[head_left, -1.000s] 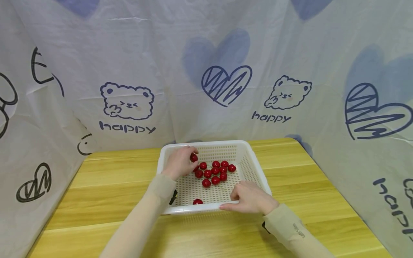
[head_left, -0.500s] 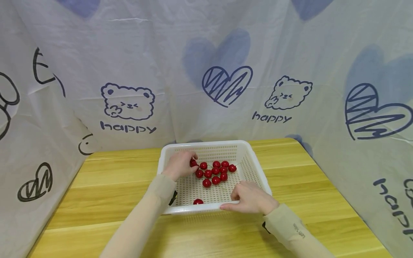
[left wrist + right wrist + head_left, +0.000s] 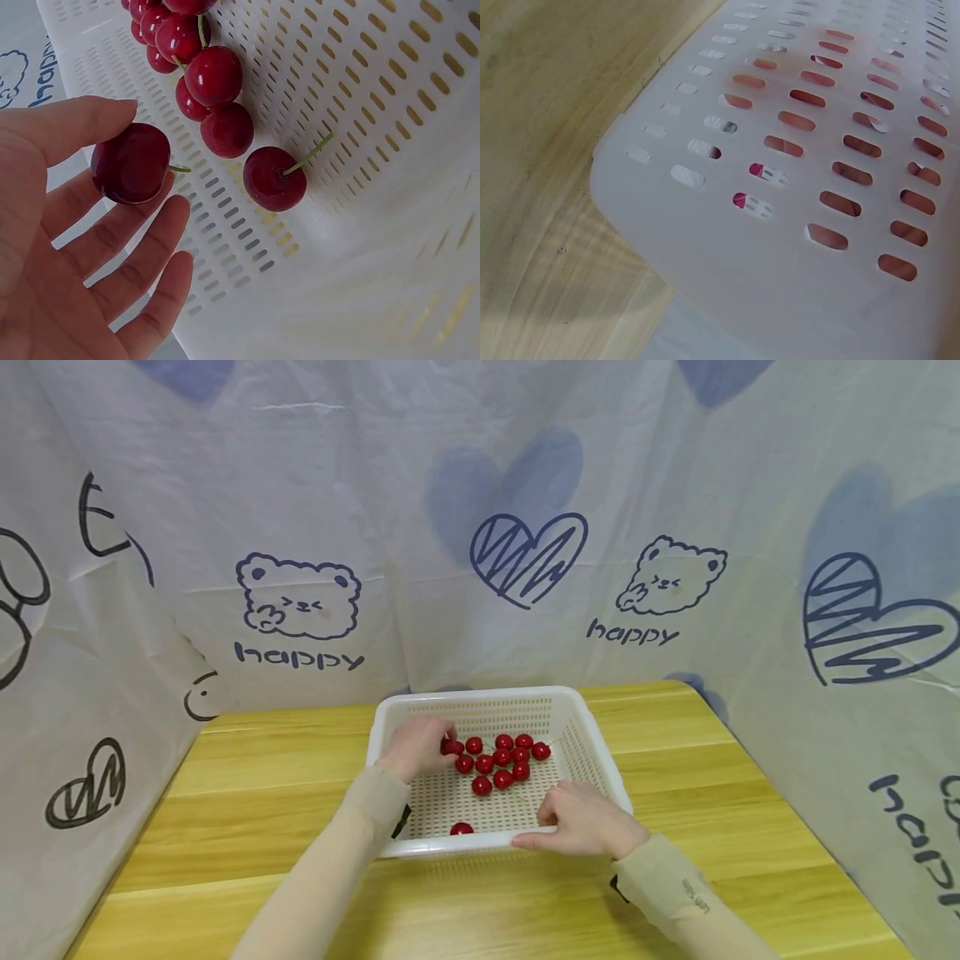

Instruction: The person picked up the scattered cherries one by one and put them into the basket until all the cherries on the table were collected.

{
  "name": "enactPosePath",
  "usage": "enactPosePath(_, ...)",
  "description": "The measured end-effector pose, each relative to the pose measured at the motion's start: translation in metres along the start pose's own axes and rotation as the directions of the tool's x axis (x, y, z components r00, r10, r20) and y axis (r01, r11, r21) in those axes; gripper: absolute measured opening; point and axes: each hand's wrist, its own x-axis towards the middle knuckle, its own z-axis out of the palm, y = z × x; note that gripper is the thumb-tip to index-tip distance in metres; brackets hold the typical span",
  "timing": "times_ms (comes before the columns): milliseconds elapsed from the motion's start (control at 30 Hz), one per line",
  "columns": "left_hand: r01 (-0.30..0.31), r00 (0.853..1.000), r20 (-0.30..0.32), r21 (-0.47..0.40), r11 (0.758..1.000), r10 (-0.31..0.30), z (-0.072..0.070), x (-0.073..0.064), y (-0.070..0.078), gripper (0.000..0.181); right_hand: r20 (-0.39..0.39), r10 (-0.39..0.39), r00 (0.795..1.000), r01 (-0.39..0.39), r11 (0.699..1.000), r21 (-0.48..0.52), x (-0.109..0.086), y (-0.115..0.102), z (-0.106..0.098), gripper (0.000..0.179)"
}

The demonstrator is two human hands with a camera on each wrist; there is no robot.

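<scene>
My left hand [image 3: 420,747] is inside the white plastic basket [image 3: 480,843], at its left side. In the left wrist view that hand [image 3: 97,225] pinches a dark red cherry [image 3: 131,163] between thumb and fingers, a short green stem pointing away. Another stemmed cherry [image 3: 274,178] lies close by, beside a cluster of cherries [image 3: 214,75] on the slotted floor. My right hand [image 3: 585,818] grips the basket's near rim toward the right, thumb outside and fingers inside. Through the wall slots in the right wrist view, parts of its fingers [image 3: 840,203] show.
One cherry [image 3: 461,829] lies apart by the near wall of the basket. Yellow wood-grain table [image 3: 255,793] surrounds the basket. A printed cloth [image 3: 420,610] hangs behind and along both sides.
My left hand has lowered the cherry from near the back left wall toward the cluster on the basket floor. My right hand stays in place on the rim.
</scene>
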Motion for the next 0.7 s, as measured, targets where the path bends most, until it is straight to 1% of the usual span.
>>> enactPosePath(200, 0.014, 0.999, 0.03, -0.016, 1.0, -0.014, 0.002, 0.0, 0.0, 0.016, 0.0, 0.001, 1.0, -0.001, 1.0, -0.002, 0.0, 0.0, 0.0, 0.064)
enactPosePath(367, 0.017, 0.999, 0.036, -0.023, 1.0, -0.016, 0.0, -0.002, 0.0, 0.02, 0.002, 0.001, 1.0, -0.001, 1.0, 0.003, 0.0, 0.0, 0.0, 0.064)
enactPosePath(533, 0.031, 0.999, 0.039, -0.038, 0.999, -0.029, -0.004, -0.005, 0.001, 0.022, 0.003, -0.004, 1.0, 0.004, 1.0, 0.004, 0.001, -0.001, 0.0, 0.064)
enactPosePath(700, 0.013, 1.0, 0.027, -0.014, 1.0, -0.013, -0.012, -0.007, 0.001, 0.027, 0.009, -0.003, 1.0, 0.003, 1.0, 0.009, 0.001, -0.001, 0.0, 0.064)
